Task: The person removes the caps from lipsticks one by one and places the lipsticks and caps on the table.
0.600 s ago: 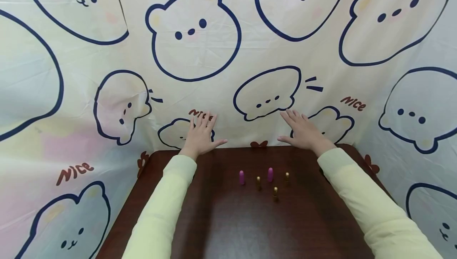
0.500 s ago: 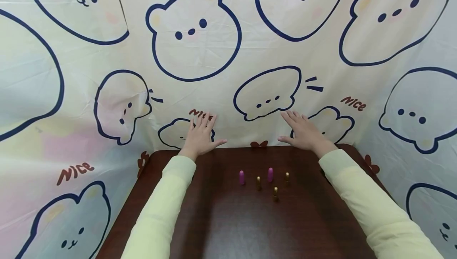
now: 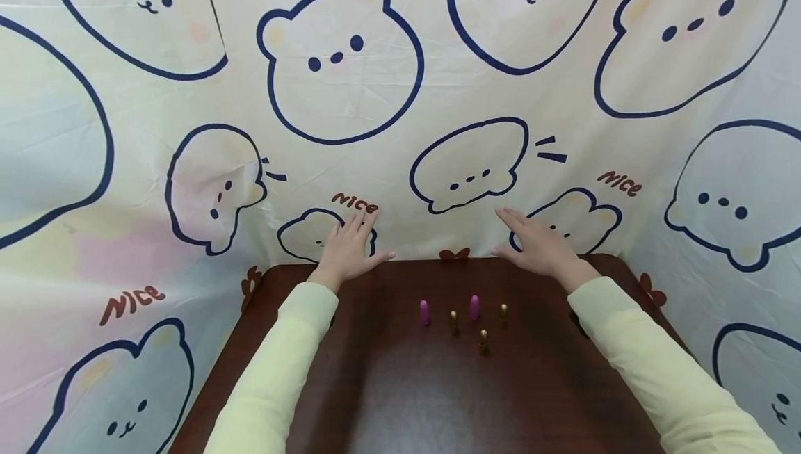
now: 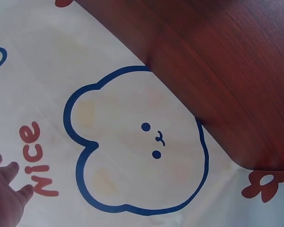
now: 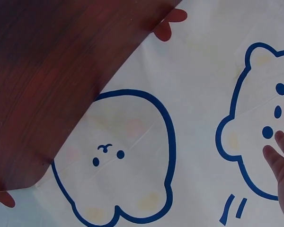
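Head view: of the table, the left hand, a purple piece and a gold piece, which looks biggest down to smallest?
1. Table, by far the largest.
2. Left hand, though it lies farther from the camera than the pieces.
3. Purple piece.
4. Gold piece, slightly smaller than the purple one, though both are tiny, so that order is less sure.

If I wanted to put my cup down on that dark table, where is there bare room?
The near half of the table, between the two sleeves, is bare. So are the strips beside the left hand and right hand at the far edge. The middle is crowded: two pink pieces and three gold pieces stand close together.
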Demonstrator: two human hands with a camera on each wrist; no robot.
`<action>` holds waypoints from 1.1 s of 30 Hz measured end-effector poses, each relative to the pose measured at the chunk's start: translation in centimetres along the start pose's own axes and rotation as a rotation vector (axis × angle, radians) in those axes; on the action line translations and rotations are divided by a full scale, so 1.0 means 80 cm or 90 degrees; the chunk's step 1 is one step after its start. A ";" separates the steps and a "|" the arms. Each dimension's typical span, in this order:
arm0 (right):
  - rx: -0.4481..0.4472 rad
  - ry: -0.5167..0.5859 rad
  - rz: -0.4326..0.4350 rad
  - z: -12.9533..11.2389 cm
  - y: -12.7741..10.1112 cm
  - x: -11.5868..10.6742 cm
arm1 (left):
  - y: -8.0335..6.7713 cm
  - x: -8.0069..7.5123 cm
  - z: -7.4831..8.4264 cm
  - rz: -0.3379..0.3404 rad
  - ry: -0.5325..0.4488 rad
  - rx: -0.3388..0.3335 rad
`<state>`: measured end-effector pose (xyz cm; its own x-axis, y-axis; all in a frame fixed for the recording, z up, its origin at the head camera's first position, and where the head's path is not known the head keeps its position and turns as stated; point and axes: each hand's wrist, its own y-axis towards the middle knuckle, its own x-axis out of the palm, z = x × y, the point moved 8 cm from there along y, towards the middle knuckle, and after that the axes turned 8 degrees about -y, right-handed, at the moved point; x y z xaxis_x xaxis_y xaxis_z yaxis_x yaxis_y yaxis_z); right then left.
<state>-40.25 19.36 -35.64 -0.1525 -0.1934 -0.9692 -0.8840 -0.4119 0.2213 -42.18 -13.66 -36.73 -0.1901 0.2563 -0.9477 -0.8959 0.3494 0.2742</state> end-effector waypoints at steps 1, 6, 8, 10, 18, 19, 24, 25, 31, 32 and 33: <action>-0.001 0.004 0.005 -0.001 -0.002 0.001 | -0.002 0.001 0.000 -0.002 -0.007 0.001; -0.015 0.033 0.020 -0.005 -0.010 0.008 | -0.010 0.006 -0.001 -0.012 -0.021 0.009; -0.021 0.036 0.020 -0.005 -0.013 0.012 | -0.012 0.008 -0.002 -0.013 -0.016 0.015; -0.029 0.034 0.023 -0.006 -0.015 0.015 | -0.015 0.009 -0.002 -0.007 -0.016 0.022; -0.042 0.046 0.044 -0.017 -0.030 0.022 | -0.025 0.011 -0.002 0.010 -0.045 0.025; -0.045 0.048 0.043 -0.019 -0.031 0.023 | -0.027 0.012 -0.002 0.013 -0.048 0.026; -0.064 0.066 0.051 -0.025 -0.040 0.033 | -0.034 0.020 -0.002 0.022 -0.068 0.029; -0.067 0.068 0.055 -0.026 -0.042 0.035 | -0.036 0.023 -0.002 0.022 -0.074 0.027; -0.070 0.078 0.070 -0.030 -0.051 0.052 | -0.047 0.036 -0.003 0.014 -0.103 0.013; -0.068 0.078 0.070 -0.031 -0.052 0.055 | -0.048 0.037 -0.003 0.012 -0.109 0.011; -0.067 0.080 0.070 -0.031 -0.053 0.057 | -0.050 0.039 -0.003 0.011 -0.111 0.010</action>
<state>-36.07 17.98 -40.75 -0.1831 -0.3489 -0.9191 -0.8129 -0.4721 0.3411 -39.31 -14.47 -40.84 -0.1312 0.4146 -0.9005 -0.8865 0.3575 0.2938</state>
